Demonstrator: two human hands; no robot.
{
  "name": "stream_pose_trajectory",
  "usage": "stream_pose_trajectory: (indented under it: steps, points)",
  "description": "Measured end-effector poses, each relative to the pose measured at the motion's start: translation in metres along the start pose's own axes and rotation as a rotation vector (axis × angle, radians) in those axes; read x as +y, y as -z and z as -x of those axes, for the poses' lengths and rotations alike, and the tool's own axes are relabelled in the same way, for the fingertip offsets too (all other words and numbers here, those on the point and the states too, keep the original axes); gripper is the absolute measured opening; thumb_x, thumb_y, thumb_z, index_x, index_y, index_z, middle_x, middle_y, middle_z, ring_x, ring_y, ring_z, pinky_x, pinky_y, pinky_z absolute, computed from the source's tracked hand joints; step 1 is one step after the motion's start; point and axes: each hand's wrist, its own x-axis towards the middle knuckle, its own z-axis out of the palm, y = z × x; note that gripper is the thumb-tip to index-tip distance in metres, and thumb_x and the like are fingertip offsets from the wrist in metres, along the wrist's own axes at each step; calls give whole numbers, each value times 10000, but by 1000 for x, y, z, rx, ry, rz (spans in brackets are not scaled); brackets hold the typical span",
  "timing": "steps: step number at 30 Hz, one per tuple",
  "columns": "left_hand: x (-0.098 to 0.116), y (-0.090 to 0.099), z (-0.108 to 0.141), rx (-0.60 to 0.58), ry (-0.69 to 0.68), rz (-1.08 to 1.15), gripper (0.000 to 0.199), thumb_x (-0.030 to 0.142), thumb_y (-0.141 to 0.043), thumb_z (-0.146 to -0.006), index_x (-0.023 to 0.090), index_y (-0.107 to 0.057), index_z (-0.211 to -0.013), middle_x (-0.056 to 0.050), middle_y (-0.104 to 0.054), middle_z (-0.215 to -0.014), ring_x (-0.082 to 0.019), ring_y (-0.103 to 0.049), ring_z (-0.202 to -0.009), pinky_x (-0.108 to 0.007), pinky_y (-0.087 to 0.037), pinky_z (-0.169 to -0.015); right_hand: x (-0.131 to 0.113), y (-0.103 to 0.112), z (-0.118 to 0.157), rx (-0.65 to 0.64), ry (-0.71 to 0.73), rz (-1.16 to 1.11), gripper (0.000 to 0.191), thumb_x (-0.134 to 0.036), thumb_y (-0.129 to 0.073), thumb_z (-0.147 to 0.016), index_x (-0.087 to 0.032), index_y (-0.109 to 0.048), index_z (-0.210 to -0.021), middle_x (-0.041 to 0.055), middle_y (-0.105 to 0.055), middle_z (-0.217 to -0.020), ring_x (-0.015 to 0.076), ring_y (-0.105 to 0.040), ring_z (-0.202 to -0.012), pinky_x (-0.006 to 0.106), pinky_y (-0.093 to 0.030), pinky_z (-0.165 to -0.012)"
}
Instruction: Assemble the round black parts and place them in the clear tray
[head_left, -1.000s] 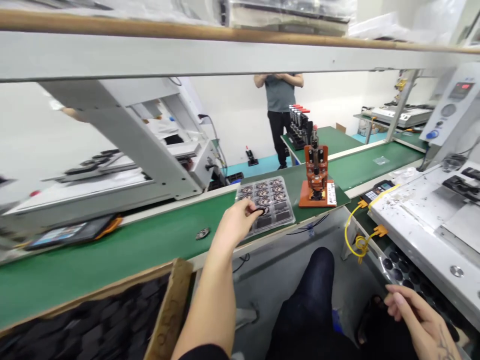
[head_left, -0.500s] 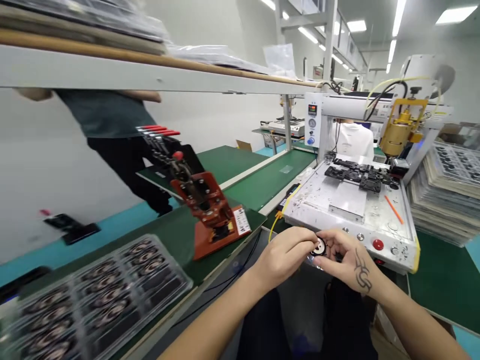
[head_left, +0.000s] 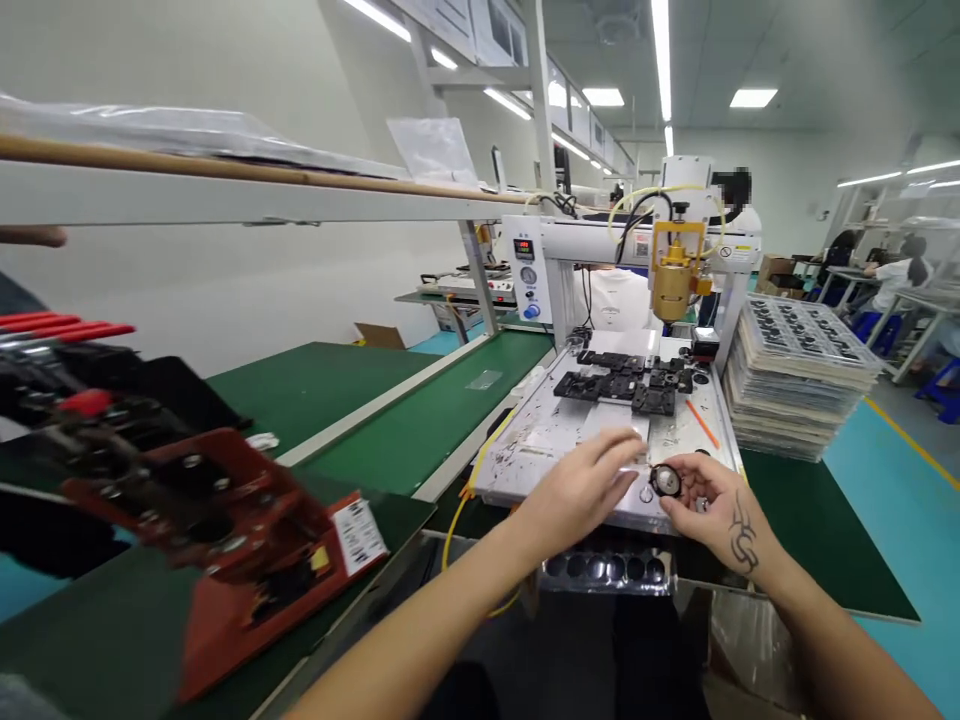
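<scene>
The right hand (head_left: 712,500), marked with a dark tattoo on its back, pinches a small round black part with a pale centre (head_left: 665,481) between thumb and fingertips, holding it just above the near edge of the white metal machine bed (head_left: 559,440). The left hand (head_left: 581,485) hovers just beside it, fingers loosely spread and extended toward the part, palm down, holding nothing; its fingertips are close to the part but whether they touch it cannot be told.

Under both hands, at the front of the machine bed, hangs a clear plastic tray with round dark pockets (head_left: 604,570). Farther back on the bed lie black rectangular fixture blocks (head_left: 626,375), with a thin orange stick (head_left: 702,423) near them to the right. Above the blocks stands a brass-coloured dispensing head on a yellow bracket (head_left: 671,275), carried by a white gantry with a small control panel (head_left: 525,280).

Right of the machine rises a tall stack of clear blister trays filled with dark parts (head_left: 799,375) on a green mat. A yellow cable (head_left: 469,500) loops down off the machine's left side. Left of that runs a green conveyor belt (head_left: 442,405), and in the near left foreground, blurred, sits a red-orange toggle press on a flat base with a white label (head_left: 247,545). People in white work in the background
</scene>
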Motion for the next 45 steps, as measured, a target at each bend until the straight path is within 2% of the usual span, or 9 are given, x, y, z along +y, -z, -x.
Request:
stream_pose_trajectory:
  steps: [5, 10, 19, 23, 27, 31, 37, 41, 45]
  points:
    - [-53, -28, -87, -223, 285, 16, 290, 265, -597, -1049, 183, -631, -1324, -146, -668, -1341, -275, -639, -1281, -428, -519, -1133, 4, 49, 2, 192, 35, 146, 335, -379, -758, -872, -199, -739, -1153, 17, -652, -799, 189, -585, -682, 322, -528, -632]
    - [-101, -67, -148, -452, 373, -41, 414, 375, -780, -898, 121, -738, -1223, -198, -716, -1308, -377, -634, -1309, -455, -491, -1136, 3, 76, 17, 251, 40, 147, 352, -381, -753, -905, -198, -734, -1205, 61, -721, -937, 208, -642, -768, 318, -560, -655]
    - [-139, -85, -184, -761, 466, -69, 490, 495, -936, -689, 178, -824, -1046, -81, -832, -1049, -308, -756, -994, -322, -554, -835, 15, 110, 26, 347, 4, 140, 402, -462, -808, -877, -199, -761, -1178, 75, -758, -938, 208, -673, -761, 313, -600, -650]
    - [-137, -99, -197, -844, 480, -89, 349, 462, -856, -873, 153, -780, -1016, -68, -794, -1006, -255, -749, -947, -393, -593, -891, 11, 106, 4, 304, 16, 156, 461, -513, -827, -856, -180, -758, -1167, 58, -727, -835, 210, -655, -714, 336, -590, -648]
    - [-130, -110, -197, -793, 484, -78, 301, 418, -716, -1026, 139, -723, -1139, -82, -749, -1112, -220, -733, -969, -422, -625, -891, 20, 99, -24, 317, 35, 195, 513, -584, -805, -849, -172, -743, -1149, 30, -664, -781, 205, -604, -705, 342, -544, -640]
    - [-123, -95, -185, -626, 471, -7, 298, 390, -799, -930, 123, -760, -1059, -83, -774, -1041, -249, -739, -950, -400, -612, -876, 40, 95, -57, 243, 72, 264, 541, -616, -737, -875, -155, -703, -1156, 22, -607, -775, 210, -570, -715, 354, -521, -650]
    - [-101, -43, -164, -287, 425, 139, 353, 297, -731, -854, 128, -743, -1163, -119, -784, -1163, -257, -711, -1059, -356, -559, -936, 55, 77, -133, 59, 105, 364, 485, -570, -763, -833, -158, -710, -1083, 54, -665, -863, 214, -591, -781, 344, -507, -725]
    - [-81, -9, -141, -204, 401, 208, 314, 289, -720, -851, 159, -718, -1137, -86, -781, -1062, -217, -708, -964, -341, -554, -886, 61, 70, -180, -96, 58, 435, 364, -453, -853, -763, -158, -745, -946, 17, -667, -758, 189, -590, -714, 302, -457, -648]
    - [-65, 23, -111, -155, 396, 222, 297, 321, -728, -846, 192, -718, -1114, -59, -766, -1012, -210, -691, -928, -352, -544, -869, 67, 74, -199, -231, 34, 488, 349, -424, -862, -772, -143, -801, -970, 5, -678, -717, 169, -574, -647, 291, -411, -601]
